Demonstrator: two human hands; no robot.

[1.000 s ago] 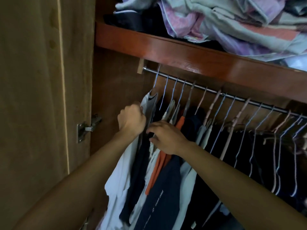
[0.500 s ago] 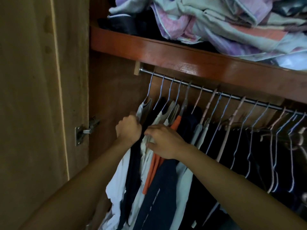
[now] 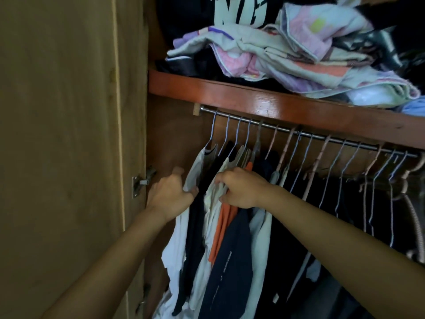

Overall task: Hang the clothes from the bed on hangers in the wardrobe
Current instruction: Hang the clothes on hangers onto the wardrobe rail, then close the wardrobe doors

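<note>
A: Quick status, how far along are you?

B: Judging by the straight silver metal rail (image 3: 299, 132), you're partway. Under its left end several garments already hang on thin blue wire hangers (image 3: 226, 134): a white cotton shirt (image 3: 178, 236) nearest the wall, then a dark navy garment (image 3: 194, 226), a cream top (image 3: 212, 212), an orange shirt (image 3: 222, 226) and a navy tee with small white print (image 3: 232, 256). Toward the rail's right end many wire hangers look bare, so there's room for more. The bed is out of view, so you can't tell how much is left there.

A: And your hands?

B: Both are just below the rail's left end. Your left hand (image 3: 171, 194) has fingers curled, gripping the edge of the white cotton shirt. Your right hand (image 3: 241, 188), just beside it, pinches a fold of the cream top, palm over the orange shirt. My read: you're parting or straightening the hung clothes.

A: Anything else?

B: Above the rail, the reddish-brown wooden shelf (image 3: 264, 102) holds a heap of pastel folded blankets (image 3: 299, 61); not part of the job, I'd say.
</note>
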